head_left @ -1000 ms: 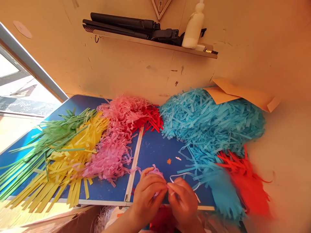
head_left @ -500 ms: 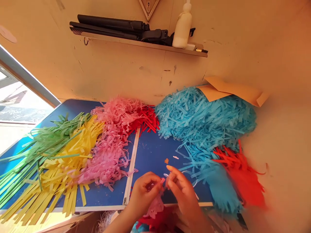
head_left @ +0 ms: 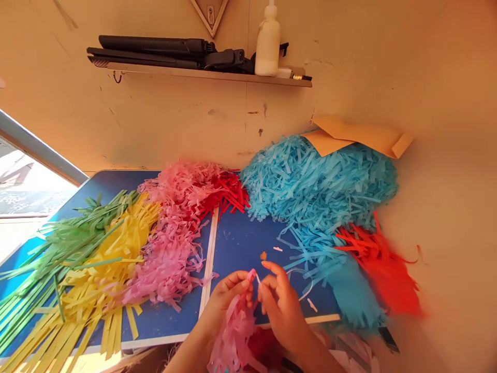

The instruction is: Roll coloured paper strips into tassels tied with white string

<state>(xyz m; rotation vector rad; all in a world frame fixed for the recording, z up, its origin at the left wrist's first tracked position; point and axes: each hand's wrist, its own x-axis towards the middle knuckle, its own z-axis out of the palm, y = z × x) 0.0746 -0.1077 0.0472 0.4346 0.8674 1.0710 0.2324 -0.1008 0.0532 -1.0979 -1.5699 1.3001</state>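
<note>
My left hand [head_left: 225, 300] pinches the top of a pink paper-strip tassel [head_left: 236, 336], which hangs down below the near edge of the blue table [head_left: 240, 241]. Beside it, my right hand [head_left: 281, 305] holds a thin pale strip [head_left: 305, 285] that loops onto the table to its right, fingertips touching the tassel's top. Both hands meet at the table's front edge, near the centre seam.
Piles of cut paper strips cover the table: green [head_left: 66, 241], yellow [head_left: 101, 269], pink [head_left: 174, 228], dark red [head_left: 229, 191], a big light-blue heap [head_left: 318, 181], orange-red [head_left: 380, 264]. Tan card [head_left: 357, 135] leans on the wall. A shelf [head_left: 202, 72] holds a white bottle [head_left: 267, 44].
The pink tassel has unfurled and now hangs down from my left hand. Both hands have risen slightly, and the view has shifted right.
</note>
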